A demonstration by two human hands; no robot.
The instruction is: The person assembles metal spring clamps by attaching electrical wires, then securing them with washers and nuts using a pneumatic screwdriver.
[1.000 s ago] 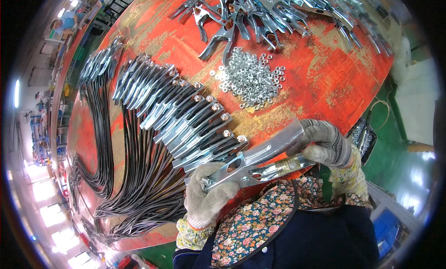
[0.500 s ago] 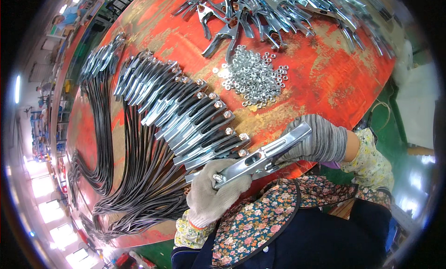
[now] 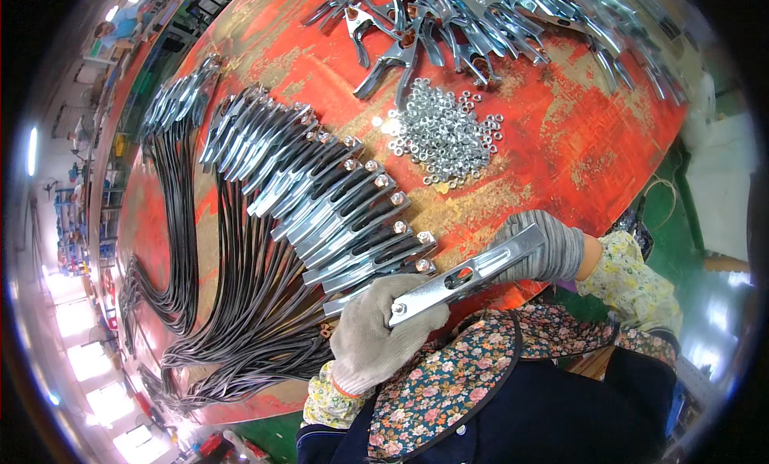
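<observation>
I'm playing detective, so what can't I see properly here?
All in the head view:
- Right hand: where its fingers end is hidden behind the held clamp.
- Held clamp: its underside is turned away, hidden by its own top.
- Pile of clamps: cut off by the top edge.
- Nuts: too small and heaped to count.
- Background person: too small and blurry to tell what they're doing.

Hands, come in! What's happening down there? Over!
Left hand gripping clamp by its bolt end. Right hand at the other end. Clamp row close by left hand.
</observation>
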